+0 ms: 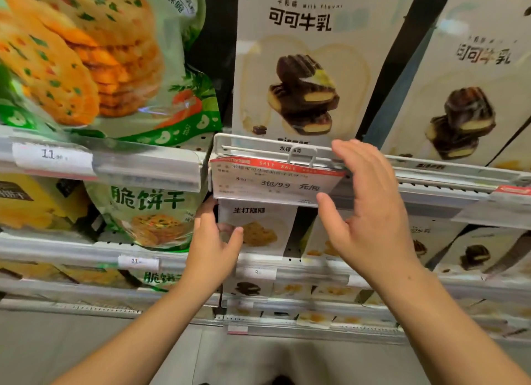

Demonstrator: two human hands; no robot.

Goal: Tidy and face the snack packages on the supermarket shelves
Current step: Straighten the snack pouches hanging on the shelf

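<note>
- Two bare hands reach toward the shelves from below.
- The left hand [214,242] grips the left edge of a white pack [258,229] on the second shelf, thumb across its front and fingers hidden behind it.
- That pack stands upright just under the sale tag [273,180], facing out, with a pale yellow snack printed on it.
- The right hand [370,212] is spread wide with fingers apart and holds nothing; it hovers in front of the top shelf rail [431,169], just right of the sale tag.
- One sale tag hangs from a wire clip on that rail; its red strip reads "SALE".
- On the top shelf two white boxes show chocolate sandwich biscuits: one box [304,68] upright at centre, a second box [471,83] leaning at the right.
- One large green bag [100,54] of vegetable crackers fills the top left.
- A second green bag [149,212] sits on the shelf below, just left of the left hand.
- One yellow bag [31,203] stands at the far left of that shelf.
- Two price labels are readable at the left: one [53,156] on the top rail, one [138,261] on the second rail.
- Right of the held pack, more white packs [471,252] stand on the second shelf; their count is unclear because of blur.
- Lower shelves hold further small packs, too blurred to count.
</note>
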